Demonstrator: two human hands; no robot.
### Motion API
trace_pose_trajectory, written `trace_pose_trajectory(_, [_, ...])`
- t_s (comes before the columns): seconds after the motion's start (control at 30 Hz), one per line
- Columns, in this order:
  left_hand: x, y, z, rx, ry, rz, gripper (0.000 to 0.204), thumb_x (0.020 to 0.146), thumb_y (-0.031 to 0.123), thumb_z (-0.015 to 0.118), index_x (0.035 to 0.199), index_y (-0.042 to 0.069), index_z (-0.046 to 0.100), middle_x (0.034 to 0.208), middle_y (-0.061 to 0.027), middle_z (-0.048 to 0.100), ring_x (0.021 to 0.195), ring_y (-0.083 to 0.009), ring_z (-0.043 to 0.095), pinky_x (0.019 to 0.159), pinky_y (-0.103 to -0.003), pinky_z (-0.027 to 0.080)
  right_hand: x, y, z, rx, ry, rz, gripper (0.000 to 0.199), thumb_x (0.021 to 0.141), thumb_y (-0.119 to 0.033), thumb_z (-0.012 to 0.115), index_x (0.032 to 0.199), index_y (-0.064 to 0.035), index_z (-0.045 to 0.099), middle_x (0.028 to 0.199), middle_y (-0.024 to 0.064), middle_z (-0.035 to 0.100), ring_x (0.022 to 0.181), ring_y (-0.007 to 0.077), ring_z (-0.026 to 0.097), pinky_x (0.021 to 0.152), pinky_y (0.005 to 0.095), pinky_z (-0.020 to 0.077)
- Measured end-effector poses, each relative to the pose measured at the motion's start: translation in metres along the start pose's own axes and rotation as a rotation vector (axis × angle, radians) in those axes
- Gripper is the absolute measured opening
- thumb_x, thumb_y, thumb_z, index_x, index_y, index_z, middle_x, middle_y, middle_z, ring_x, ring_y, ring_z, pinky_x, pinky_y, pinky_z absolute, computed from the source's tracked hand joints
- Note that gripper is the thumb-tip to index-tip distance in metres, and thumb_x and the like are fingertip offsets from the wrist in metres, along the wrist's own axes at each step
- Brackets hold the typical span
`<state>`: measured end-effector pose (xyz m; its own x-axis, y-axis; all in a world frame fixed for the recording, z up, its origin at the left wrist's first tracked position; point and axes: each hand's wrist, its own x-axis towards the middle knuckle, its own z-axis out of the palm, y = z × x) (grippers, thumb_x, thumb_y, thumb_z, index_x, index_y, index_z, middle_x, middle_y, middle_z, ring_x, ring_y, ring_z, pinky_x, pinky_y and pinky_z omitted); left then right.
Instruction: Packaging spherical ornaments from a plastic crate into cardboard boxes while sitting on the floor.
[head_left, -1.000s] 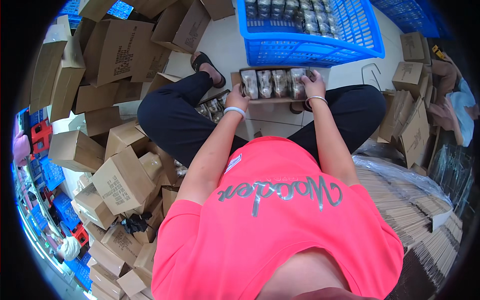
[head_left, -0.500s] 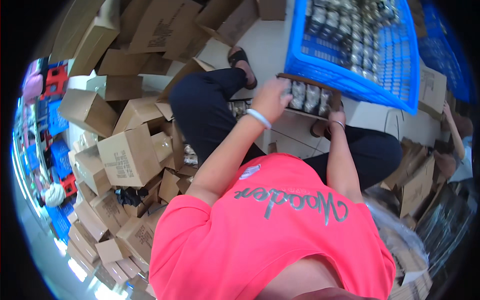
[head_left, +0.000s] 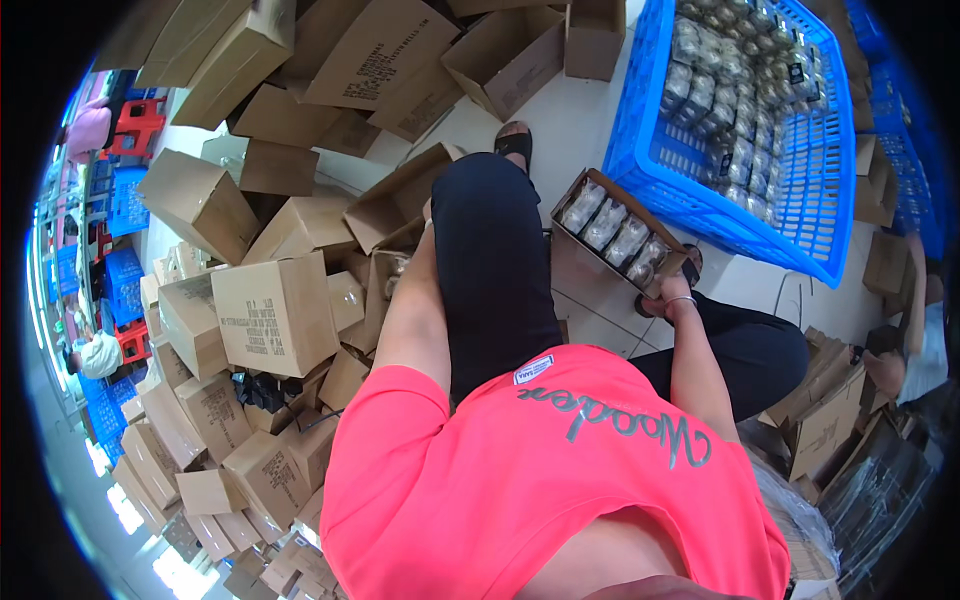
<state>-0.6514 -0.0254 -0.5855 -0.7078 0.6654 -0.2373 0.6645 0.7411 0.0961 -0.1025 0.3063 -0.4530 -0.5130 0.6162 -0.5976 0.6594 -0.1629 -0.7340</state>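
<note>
My right hand (head_left: 667, 294) grips the near right corner of an open cardboard carton (head_left: 600, 258), thumb over its edge. Inside stands a row of clear-wrapped silvery packs (head_left: 605, 226). The carton is tilted slightly, close to the near side of a large blue plastic crate (head_left: 720, 217). That crate holds many similar wrapped packs (head_left: 735, 110). Beyond my left knee, my left hand (head_left: 428, 214) reaches down beside open cardboard boxes (head_left: 402, 205); the knee covers its fingers, so what it touches is hidden.
Brown cardboard boxes (head_left: 275, 315) are heaped all along my left. Empty open cartons (head_left: 505, 65) lie beyond my feet. At the right, another person's arm (head_left: 917, 285) shows near flattened cardboard (head_left: 830, 425) and a stack of blue crates (head_left: 905, 150). Red stools (head_left: 138, 125) stand at far left.
My left hand has let go of the carton and moved left behind the knee. The carton, still in my right hand, now shows more of its inside. The view has shifted.
</note>
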Motion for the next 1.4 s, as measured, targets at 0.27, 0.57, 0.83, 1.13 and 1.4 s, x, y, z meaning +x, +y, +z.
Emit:
trace_pose_trajectory(0.27, [-0.077, 0.280, -0.328, -0.475, 0.631, -0.067, 0.022, 0.077, 0.023, 0.061, 0.083, 0.003, 0.064, 0.073, -0.0199, 0.060, 0.070, -0.0341, 0.060, 0.063, -0.038, 0.047, -0.008, -0.046, -0.019, 0.824, 0.079, 0.335, 0.039, 0.075, -0.010, 0.062, 0.109, -0.0059, 0.045, 0.091, 0.0112, 0.055, 0.081, 0.0305, 0.058, 0.059, 0.0384, 0.0536])
trace_pose_trajectory(0.57, [-0.121, 0.339, -0.426, -0.738, 1.070, 0.303, 0.012, 0.076, -0.001, 0.061, 0.088, -0.004, 0.065, 0.082, -0.0114, 0.066, 0.072, -0.0145, 0.062, 0.070, -0.026, 0.048, 0.147, -0.048, 0.065, -0.581, 0.159, -0.334, 0.060, 0.070, -0.007, 0.056, 0.125, -0.0039, 0.033, 0.100, 0.0248, 0.057, 0.085, 0.0384, 0.058, 0.081, 0.0421, 0.0443])
trace_pose_trajectory(0.83, [-0.108, 0.348, -0.427, -0.444, 1.037, 0.455, 0.014, 0.076, -0.007, 0.059, 0.089, -0.006, 0.064, 0.090, -0.0145, 0.065, 0.079, -0.0184, 0.062, 0.072, -0.026, 0.047, 0.191, -0.218, 0.121, 0.136, -0.448, -0.270, 0.068, 0.072, -0.016, 0.063, 0.131, -0.0061, 0.030, 0.117, 0.0166, 0.051, 0.113, 0.0275, 0.044, 0.097, 0.0352, 0.0306])
trace_pose_trajectory(1.13, [-0.131, 0.402, -0.461, -0.225, 0.753, 0.781, 0.027, 0.065, -0.007, 0.054, 0.088, 0.001, 0.063, 0.086, -0.0145, 0.062, 0.075, -0.0314, 0.060, 0.062, -0.037, 0.047, 0.073, -0.243, 0.098, 0.080, -0.482, -0.380, 0.059, 0.081, -0.026, 0.055, 0.132, -0.0102, 0.033, 0.131, 0.0189, 0.039, 0.119, 0.0308, 0.038, 0.098, 0.0341, 0.0311])
trace_pose_trajectory(1.4, [-0.240, 0.443, -0.462, -0.188, 0.042, 1.208, 0.009, 0.066, 0.008, 0.054, 0.076, 0.007, 0.055, 0.073, -0.0077, 0.057, 0.060, -0.0231, 0.056, 0.052, -0.033, 0.045, -0.087, -0.152, -0.169, 0.204, -0.369, 0.082, 0.048, 0.087, -0.028, 0.048, 0.131, -0.0123, 0.036, 0.092, 0.0135, 0.061, 0.071, 0.0213, 0.063, 0.053, 0.0307, 0.0526])
